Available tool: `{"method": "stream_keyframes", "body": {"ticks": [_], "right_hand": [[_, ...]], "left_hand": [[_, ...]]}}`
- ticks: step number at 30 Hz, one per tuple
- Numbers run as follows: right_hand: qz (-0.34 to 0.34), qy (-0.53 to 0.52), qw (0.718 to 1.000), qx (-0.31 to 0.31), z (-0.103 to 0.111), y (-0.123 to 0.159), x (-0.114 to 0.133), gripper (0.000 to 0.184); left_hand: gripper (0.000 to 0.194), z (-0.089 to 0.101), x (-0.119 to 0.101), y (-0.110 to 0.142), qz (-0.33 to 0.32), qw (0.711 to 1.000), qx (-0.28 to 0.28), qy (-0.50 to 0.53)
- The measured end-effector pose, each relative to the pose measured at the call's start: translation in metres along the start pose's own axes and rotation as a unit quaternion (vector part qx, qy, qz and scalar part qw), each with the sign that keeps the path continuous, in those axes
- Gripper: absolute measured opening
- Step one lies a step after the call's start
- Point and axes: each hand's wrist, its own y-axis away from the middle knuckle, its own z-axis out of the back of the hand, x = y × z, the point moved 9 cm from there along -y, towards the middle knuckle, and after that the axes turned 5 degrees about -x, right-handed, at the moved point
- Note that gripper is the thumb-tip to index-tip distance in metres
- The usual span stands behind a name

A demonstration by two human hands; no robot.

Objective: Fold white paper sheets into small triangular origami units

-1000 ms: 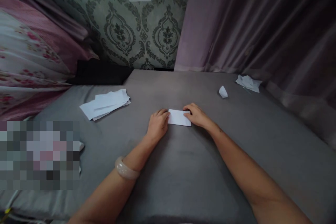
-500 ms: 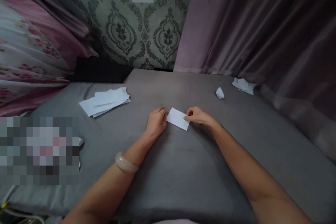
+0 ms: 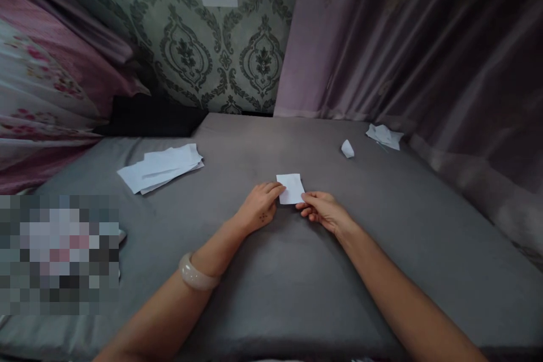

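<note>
A small, nearly square piece of white paper (image 3: 292,188) is held between my two hands over the grey bed sheet (image 3: 271,283). My left hand (image 3: 259,206) grips its left edge, fingers laid over the front of it. At the lower right corner, my right hand (image 3: 324,210) pinches the paper, thumb on top and fingers curled beneath. A pale bangle (image 3: 197,273) circles my left wrist. Whether the paper is folded in layers is too small to tell.
Several white paper sheets (image 3: 163,167) lie stacked at the left. Toward the back right are a small folded paper piece (image 3: 347,149) and a pile of crumpled paper (image 3: 385,136). A black cloth-like item (image 3: 156,117) lies along the back left, near curtains (image 3: 373,39). A blurred patch covers the near left.
The paper was a wide rectangle lying lengthwise, then tilted; now it shows as a nearly square shape. My right hand has moved from its upper right edge to the lower right corner.
</note>
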Motion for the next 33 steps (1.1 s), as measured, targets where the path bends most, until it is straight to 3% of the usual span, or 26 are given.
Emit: {"method": "stream_keyframes", "body": {"ticks": [7,9,10,11,13,15,17,18,22,26,33], "right_hand": [[-0.022,-0.011,0.999,0.033,-0.015,0.008,-0.002,0.012],[0.006,0.032,0.999,0.005,-0.009,0.009,0.002,0.014],[0.051,0.080,0.995,-0.035,-0.001,0.010,0.010,0.016],[0.119,0.145,0.979,-0.085,0.007,0.012,0.022,0.018],[0.292,0.282,0.902,-0.149,0.008,0.025,0.051,0.024],[0.434,0.370,0.815,-0.102,-0.014,0.037,0.063,0.034],[0.494,0.414,0.765,-0.004,-0.036,0.037,0.055,0.044],[0.495,0.432,0.754,0.028,-0.041,0.032,0.049,0.048],[0.452,0.477,0.754,0.005,-0.032,0.006,0.040,0.057],[0.458,0.469,0.755,0.017,-0.030,0.009,0.042,0.060],[0.473,0.436,0.757,0.120,-0.058,0.014,0.050,0.055]], "left_hand": [[0.038,-0.001,0.001,0.001,-0.009,0.998,0.046,-0.040],[0.035,-0.003,0.001,0.002,-0.012,0.996,0.067,-0.062],[0.034,-0.004,0.001,0.002,-0.016,0.994,0.074,-0.072],[0.034,-0.005,0.000,0.002,-0.021,0.993,0.079,-0.082],[0.034,-0.006,-0.001,0.002,-0.028,0.991,0.084,-0.100],[0.036,-0.009,-0.002,0.002,-0.036,0.989,0.090,-0.111],[0.038,-0.012,-0.002,0.002,-0.042,0.987,0.101,-0.114],[0.038,-0.013,-0.002,0.003,-0.044,0.987,0.105,-0.114],[0.039,-0.016,0.001,0.004,-0.046,0.987,0.112,-0.108],[0.039,-0.018,0.004,0.005,-0.041,0.988,0.106,-0.105],[0.038,-0.014,-0.003,0.003,-0.053,0.990,0.103,-0.085]]}}
